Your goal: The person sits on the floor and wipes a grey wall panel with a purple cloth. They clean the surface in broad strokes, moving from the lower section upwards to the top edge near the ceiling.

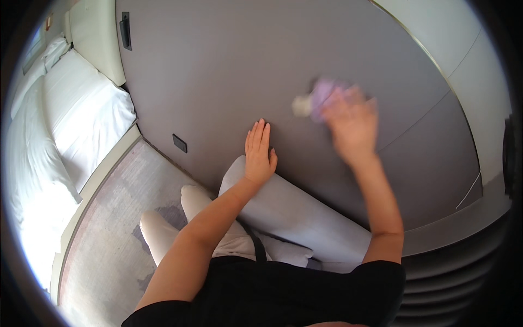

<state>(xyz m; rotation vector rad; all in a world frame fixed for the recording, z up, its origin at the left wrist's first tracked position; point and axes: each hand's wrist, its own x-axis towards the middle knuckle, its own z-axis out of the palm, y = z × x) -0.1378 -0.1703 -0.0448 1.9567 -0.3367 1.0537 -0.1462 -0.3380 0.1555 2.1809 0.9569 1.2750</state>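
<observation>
My right hand, blurred by motion, grips a purple cloth against a grey-brown wall panel. A pale cream piece sticks out at the cloth's left side; the blur hides what it is. Lower and to the left, my left hand lies flat on the same panel with nothing in it. Its fingers point up and its thumb stands apart. Just below that hand runs the top of a grey upholstered sofa back or arm.
A bed with white linen stands at the left, beside patterned carpet. The panel carries a black fitting and a black wall plate. A thin white cable hangs at the right, above dark folds of fabric.
</observation>
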